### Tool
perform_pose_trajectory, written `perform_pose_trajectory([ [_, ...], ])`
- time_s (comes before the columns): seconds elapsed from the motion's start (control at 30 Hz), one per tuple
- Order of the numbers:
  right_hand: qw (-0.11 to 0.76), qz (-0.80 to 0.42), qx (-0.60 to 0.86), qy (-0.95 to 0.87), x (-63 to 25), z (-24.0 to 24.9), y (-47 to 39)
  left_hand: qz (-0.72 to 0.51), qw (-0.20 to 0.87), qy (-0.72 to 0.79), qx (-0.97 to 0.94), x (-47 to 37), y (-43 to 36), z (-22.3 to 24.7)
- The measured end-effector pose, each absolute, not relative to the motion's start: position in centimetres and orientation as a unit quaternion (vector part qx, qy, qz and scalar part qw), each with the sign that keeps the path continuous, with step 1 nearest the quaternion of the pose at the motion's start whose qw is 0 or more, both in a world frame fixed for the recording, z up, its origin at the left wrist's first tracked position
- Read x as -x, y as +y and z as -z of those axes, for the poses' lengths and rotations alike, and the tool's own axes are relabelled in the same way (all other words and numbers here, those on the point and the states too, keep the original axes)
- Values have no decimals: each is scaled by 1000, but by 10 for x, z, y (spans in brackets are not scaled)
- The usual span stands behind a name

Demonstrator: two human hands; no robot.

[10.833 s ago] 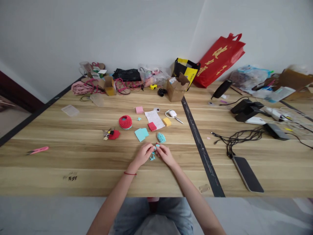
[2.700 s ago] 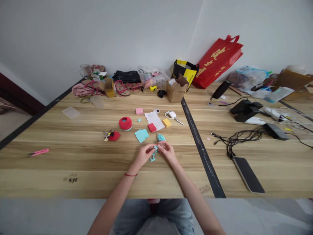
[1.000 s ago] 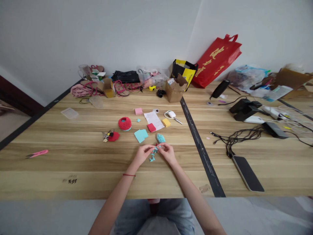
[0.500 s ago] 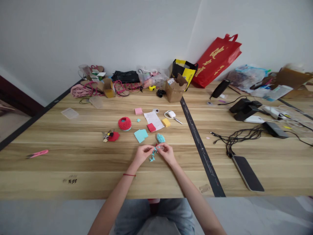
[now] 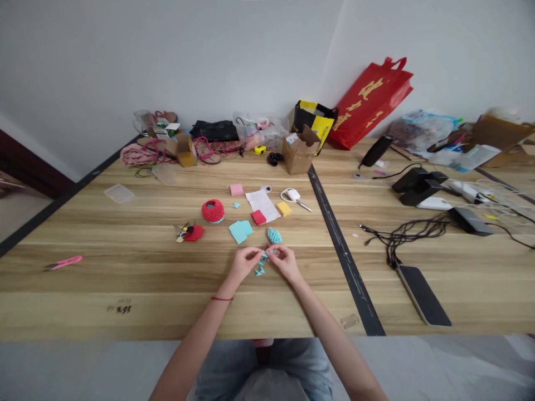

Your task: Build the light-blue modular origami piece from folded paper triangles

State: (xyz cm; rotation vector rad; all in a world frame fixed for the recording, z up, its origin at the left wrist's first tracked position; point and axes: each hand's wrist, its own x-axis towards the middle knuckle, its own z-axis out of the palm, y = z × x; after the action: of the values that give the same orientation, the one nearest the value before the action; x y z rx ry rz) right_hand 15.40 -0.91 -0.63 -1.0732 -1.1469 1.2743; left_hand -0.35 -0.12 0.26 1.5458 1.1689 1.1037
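My left hand and my right hand meet fingertip to fingertip over the wooden table. Both pinch small light-blue folded paper pieces between thumb and fingers; the exact folds are too small to make out. Below the fingertips lie several more blue folded pieces. Just beyond my right hand is a blue oval of interlocked folded paper, with a bit of red partly hidden by the fingers. Farther left sit a round red folded-paper piece and flat light-blue paper sheets.
Behind are a red paper stack, a yellow one, a pink one, a written sheet and scissors. A pink-handled cutter lies left. Cables and a phone-like slab lie right.
Hardly anything differs. Both hands keep their pinch on the blue paper pieces, with only a very slight shift of the fingers.
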Motion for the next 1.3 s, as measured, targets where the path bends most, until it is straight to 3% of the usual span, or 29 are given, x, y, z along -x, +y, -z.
perform_pose_trajectory([
  [0.43,537,-515,475,-470,-154,5,-7,-446,501,459,-582,2,-1,2],
  [1.3,525,-566,451,-447,-156,4,-4,-457,491,444,-594,3,-2,-4],
])
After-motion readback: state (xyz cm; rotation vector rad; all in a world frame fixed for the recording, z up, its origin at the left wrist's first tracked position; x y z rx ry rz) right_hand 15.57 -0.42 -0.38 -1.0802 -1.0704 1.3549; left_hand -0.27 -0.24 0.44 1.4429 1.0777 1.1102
